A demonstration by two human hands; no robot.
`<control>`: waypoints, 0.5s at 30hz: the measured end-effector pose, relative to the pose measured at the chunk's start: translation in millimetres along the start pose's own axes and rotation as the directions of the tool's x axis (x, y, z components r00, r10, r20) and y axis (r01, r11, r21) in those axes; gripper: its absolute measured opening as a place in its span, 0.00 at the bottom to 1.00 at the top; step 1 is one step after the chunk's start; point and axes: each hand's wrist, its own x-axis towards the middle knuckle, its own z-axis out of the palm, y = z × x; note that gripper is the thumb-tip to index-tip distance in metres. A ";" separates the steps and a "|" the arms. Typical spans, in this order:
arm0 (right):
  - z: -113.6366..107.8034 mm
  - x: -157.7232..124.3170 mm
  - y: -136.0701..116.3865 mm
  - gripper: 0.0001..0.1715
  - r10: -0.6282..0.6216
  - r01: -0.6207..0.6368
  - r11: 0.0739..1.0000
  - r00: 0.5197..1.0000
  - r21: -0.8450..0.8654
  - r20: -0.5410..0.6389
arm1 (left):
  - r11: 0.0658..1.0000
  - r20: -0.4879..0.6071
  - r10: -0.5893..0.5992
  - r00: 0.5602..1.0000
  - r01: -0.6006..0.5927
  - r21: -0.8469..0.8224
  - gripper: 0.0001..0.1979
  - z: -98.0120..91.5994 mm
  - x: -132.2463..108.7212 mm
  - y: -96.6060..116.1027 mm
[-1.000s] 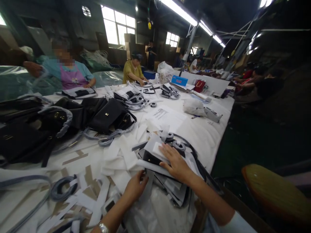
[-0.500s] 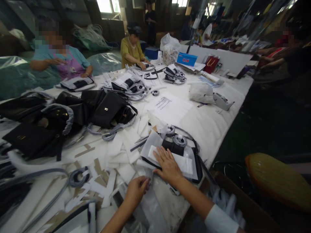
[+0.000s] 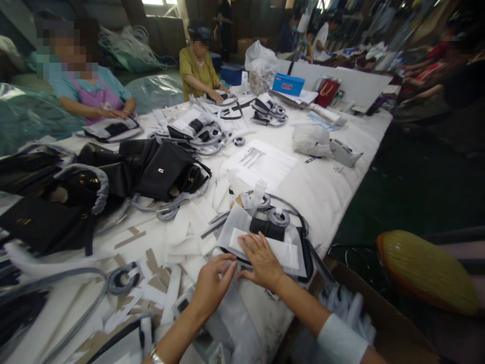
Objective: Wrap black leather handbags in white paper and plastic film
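Bare forearms, one sleeve, one watch
A white sleeve (image 3: 341,341) covers the right arm near the elbow; a silver metal wristwatch (image 3: 154,356) circles the wrist behind the left grip (image 3: 212,285).

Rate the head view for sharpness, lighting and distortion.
Head view: the left hand, right hand and wrapped bag are sharp and evenly lit; the table edge bows from the wide lens; the far right is dark and smeared; the window is blown out.

Handbags (image 3: 162,172) left of printed sheet (image 3: 261,164)
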 end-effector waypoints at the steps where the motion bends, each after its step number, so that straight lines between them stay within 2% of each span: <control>1: -0.5 -0.4 -0.2 0.58 -0.007 0.007 1.000 1.000 0.009 -0.002 | 1.000 0.001 -0.008 1.000 0.008 -0.005 0.16 -1.5 6.3 -0.2; 3: -0.1 -1.5 -0.4 0.58 -0.015 0.015 1.000 1.000 0.025 -0.022 | 1.000 0.023 -0.016 1.000 0.017 -0.012 0.16 -4.2 16.5 -1.1; 7: 2.8 -2.9 -0.2 0.40 0.003 0.001 0.999 0.997 0.053 -0.076 | 0.997 0.168 0.040 0.985 -0.027 -0.077 0.12 -11.3 26.1 -6.7; 8: 3.1 -2.8 -0.3 0.37 0.007 -0.002 0.998 0.996 0.060 -0.085 | 0.994 0.208 0.055 0.976 -0.034 -0.105 0.15 -14.2 27.2 -9.1; 10: 2.9 -2.3 -0.8 0.33 0.014 -0.007 0.997 0.995 0.075 -0.101 | 0.989 0.264 0.084 0.961 -0.047 -0.142 0.30 -21.5 29.5 -14.3; 12: 2.2 -1.8 -1.4 0.33 0.017 -0.008 0.996 0.994 0.088 -0.111 | 0.993 0.256 0.116 0.960 -0.102 -0.066 0.42 -29.4 32.7 -18.1; 14: 1.9 -1.7 -1.8 0.33 0.023 -0.012 0.995 0.993 0.096 -0.112 | 0.962 0.224 0.200 0.954 -0.235 0.140 0.46 -35.4 36.9 -19.9; 15: 2.2 -1.8 -1.9 0.32 0.023 -0.013 0.995 0.994 0.098 -0.110 | 0.913 0.224 0.263 0.938 -0.317 0.256 0.46 -36.7 39.0 -20.4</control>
